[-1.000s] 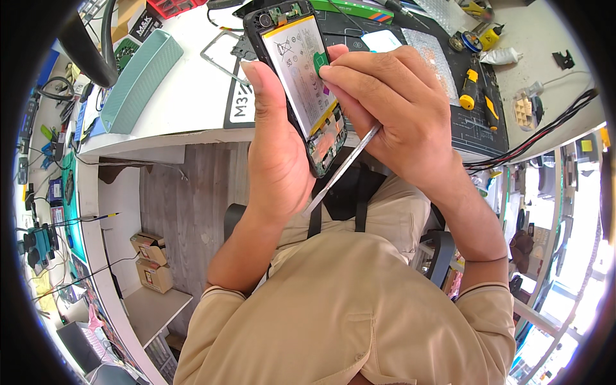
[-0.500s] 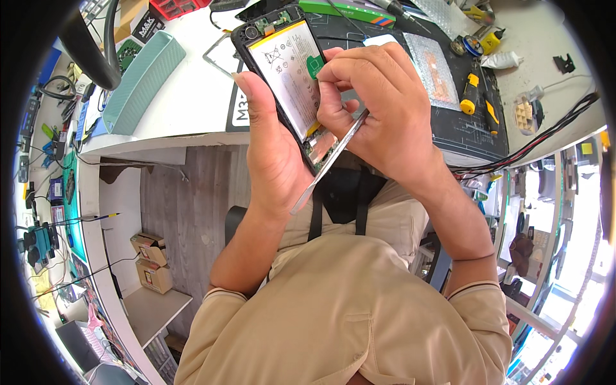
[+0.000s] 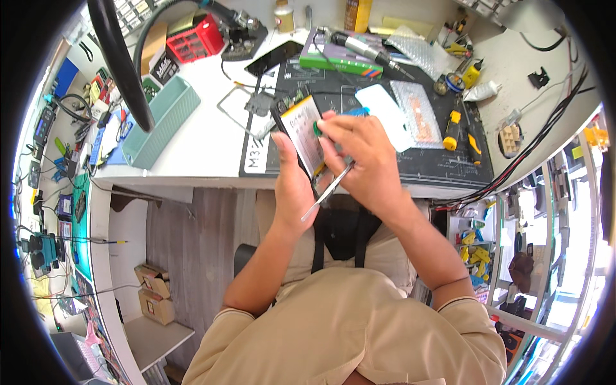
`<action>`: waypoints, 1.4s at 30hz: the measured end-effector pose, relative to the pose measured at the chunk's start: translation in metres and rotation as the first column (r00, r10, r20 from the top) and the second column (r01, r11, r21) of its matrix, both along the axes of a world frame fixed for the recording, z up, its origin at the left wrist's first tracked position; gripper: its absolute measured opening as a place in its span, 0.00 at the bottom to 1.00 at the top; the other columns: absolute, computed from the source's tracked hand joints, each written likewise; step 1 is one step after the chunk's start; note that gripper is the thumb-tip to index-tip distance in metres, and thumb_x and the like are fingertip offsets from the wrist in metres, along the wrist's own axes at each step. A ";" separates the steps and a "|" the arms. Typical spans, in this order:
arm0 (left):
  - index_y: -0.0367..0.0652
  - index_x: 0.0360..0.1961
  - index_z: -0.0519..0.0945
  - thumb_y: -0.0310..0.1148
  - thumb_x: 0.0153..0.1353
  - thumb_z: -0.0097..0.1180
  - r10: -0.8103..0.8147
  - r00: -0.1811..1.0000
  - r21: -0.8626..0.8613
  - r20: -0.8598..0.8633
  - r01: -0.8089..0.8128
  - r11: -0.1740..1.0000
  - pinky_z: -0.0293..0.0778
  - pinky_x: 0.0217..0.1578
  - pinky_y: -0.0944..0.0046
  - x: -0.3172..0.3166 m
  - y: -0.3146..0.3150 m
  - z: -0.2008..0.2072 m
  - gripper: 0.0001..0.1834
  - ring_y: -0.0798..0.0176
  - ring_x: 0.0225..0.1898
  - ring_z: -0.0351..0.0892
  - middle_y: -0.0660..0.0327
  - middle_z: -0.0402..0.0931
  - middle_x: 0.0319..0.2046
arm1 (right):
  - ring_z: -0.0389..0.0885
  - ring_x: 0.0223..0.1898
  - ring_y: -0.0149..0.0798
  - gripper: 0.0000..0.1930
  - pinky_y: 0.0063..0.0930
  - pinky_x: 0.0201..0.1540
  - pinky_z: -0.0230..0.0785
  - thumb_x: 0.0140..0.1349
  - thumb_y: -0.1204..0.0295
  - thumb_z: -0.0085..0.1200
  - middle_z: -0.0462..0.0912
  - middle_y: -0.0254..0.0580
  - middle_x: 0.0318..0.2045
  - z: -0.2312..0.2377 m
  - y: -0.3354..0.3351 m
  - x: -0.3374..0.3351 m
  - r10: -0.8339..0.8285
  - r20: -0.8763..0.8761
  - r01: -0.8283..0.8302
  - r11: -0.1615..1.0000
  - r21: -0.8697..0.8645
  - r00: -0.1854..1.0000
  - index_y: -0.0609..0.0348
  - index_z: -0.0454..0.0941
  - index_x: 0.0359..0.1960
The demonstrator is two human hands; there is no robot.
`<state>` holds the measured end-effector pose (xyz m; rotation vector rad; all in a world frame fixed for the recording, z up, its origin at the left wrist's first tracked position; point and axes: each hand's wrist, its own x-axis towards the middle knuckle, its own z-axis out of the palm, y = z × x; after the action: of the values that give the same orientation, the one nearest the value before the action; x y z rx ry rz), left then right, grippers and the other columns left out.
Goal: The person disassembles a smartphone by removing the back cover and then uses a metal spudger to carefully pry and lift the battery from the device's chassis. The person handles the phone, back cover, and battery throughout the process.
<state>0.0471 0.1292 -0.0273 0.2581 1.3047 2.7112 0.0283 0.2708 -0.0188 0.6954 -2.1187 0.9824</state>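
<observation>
An opened phone [image 3: 300, 133] is tilted in my left hand [image 3: 292, 183], its back off and a white battery with a yellow edge showing. My left palm and fingers support it from below and behind, with the thumb along its left side. The fingertips of my right hand [image 3: 367, 151] pinch at a small green tab [image 3: 317, 129] on the battery's right edge. Tucked in that same hand is a slim metal pry tool [image 3: 330, 188], slanting down toward my left wrist. My right fingers hide the lower right part of the phone.
On the bench lie a black work mat [image 3: 423, 165], a white panel [image 3: 387, 119], bubble wrap [image 3: 416, 112], a yellow-black screwdriver [image 3: 452, 131], an electric screwdriver [image 3: 366, 51] and a dark phone screen [image 3: 274, 58]. A teal tray [image 3: 163, 122] stands left; a black flexible arm [image 3: 119, 64] hangs over it.
The view has tipped up, showing more of the bench's back. Both hands and the phone now look smaller and lower in it. My right fingertips stay at the green tab.
</observation>
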 end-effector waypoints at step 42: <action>0.39 0.82 0.53 0.72 0.78 0.33 -0.210 0.976 0.312 -0.063 0.219 0.924 0.63 0.76 0.50 -0.008 0.049 -0.029 0.50 0.53 0.78 0.63 0.52 0.60 0.79 | 0.84 0.45 0.50 0.08 0.40 0.49 0.77 0.63 0.81 0.67 0.89 0.45 0.45 -0.006 0.031 0.008 -0.149 0.147 0.183 0.949 -0.257 0.978 0.61 0.83 0.41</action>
<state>0.0387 0.1784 -0.0566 0.4440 0.7823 2.7203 0.0359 0.3014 -0.0245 0.3215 -2.0576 1.2170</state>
